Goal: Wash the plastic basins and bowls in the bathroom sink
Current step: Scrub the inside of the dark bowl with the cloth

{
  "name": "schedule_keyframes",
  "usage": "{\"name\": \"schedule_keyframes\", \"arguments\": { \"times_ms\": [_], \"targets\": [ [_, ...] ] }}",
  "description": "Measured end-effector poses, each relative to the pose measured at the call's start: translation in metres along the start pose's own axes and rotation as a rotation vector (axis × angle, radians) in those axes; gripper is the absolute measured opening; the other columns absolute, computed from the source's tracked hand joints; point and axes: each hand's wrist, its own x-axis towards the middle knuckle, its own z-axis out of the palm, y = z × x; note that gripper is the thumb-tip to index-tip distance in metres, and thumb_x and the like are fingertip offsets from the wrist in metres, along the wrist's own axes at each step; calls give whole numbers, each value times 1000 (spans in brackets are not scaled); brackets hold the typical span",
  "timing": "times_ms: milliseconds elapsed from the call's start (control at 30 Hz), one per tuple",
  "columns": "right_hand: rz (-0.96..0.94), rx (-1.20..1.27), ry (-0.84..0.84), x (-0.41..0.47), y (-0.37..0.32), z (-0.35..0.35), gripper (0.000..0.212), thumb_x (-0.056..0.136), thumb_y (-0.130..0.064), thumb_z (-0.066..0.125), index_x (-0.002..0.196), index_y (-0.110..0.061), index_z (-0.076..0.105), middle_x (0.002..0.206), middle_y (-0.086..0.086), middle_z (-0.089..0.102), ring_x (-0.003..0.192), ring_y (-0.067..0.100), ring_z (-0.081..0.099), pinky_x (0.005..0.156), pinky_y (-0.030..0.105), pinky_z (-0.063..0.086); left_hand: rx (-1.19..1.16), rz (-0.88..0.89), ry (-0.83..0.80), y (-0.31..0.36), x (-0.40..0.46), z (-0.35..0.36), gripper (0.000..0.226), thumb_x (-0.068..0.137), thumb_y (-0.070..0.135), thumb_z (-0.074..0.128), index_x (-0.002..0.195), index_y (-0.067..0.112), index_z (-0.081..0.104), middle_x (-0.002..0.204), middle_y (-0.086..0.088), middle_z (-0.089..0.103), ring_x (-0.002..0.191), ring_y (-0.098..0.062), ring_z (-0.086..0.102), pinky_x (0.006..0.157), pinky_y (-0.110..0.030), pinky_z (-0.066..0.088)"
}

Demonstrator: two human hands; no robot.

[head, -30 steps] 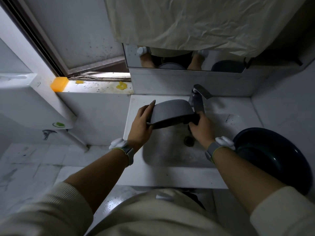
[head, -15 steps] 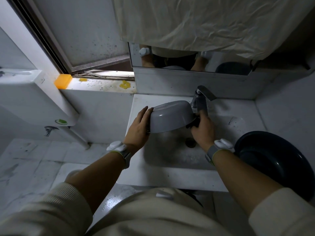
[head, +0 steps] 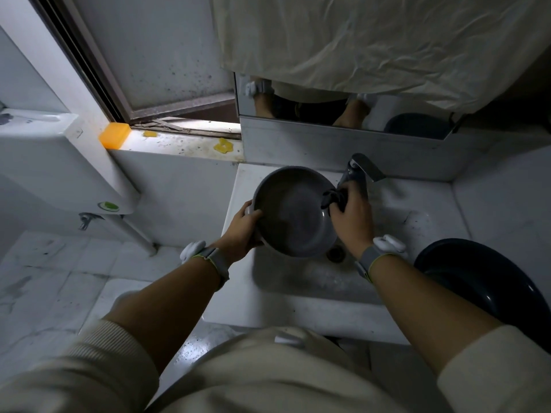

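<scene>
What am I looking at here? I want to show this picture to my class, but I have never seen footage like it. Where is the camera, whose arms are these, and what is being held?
There is no machine: a person wears a camera on the head, looking down at their own arms. The left hand grips the rim of a grey plastic bowl, tilted so its inside faces the camera, above a white sink. The right hand presses a dark cloth against the bowl's far rim, beside the metal tap. A dark blue basin sits on the counter at the right. Both wrists carry strapped-on white devices. An orange block, perhaps soap, rests on the window ledge.
</scene>
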Motion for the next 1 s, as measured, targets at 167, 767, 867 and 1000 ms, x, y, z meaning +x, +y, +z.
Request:
{"name": "schedule_keyframes", "arguments": {
  "times_ms": [167, 767, 867, 1000],
  "targets": [
    [-106, -152, -48, 3, 1, 7, 26, 92, -4, 57, 118, -5, 60, 124, 14, 59, 113, 32, 57, 90, 37, 46, -37, -150, -14, -8, -1, -4, 27, 101, 41, 67, 125, 30, 64, 132, -13, 71, 117, -39, 71, 75, -46, 68],
    [-350, -419, -816, -41, -40, 65, 26, 95, -18, 58, 120, -11, 59, 130, 12, 59, 118, 35, 59, 97, 43, 50, -111, -19, -75, -15, -17, 11, 47, 103, 51, 66, 133, 14, 70, 120, -14, 81, 108, -32, 79, 83, -45, 67],
    [-456, -592, -712, -34, -37, 63, 29, 90, -23, 65, 119, -22, 61, 146, 11, 41, 127, 38, 45, 98, 49, 48, -110, -11, -83, -16, -19, 5, 53, 103, 54, 64, 137, 13, 68, 128, -18, 77, 118, -39, 75, 100, -56, 62],
    [-425, -626, -727, -25, -38, 61, 41, 88, -22, 66, 126, -30, 53, 146, 14, 33, 126, 43, 45, 102, 52, 47, -101, 24, -88, -14, -23, 9, 51, 104, 53, 63, 134, 13, 71, 126, -17, 79, 118, -38, 75, 103, -55, 61]
  ]
}}
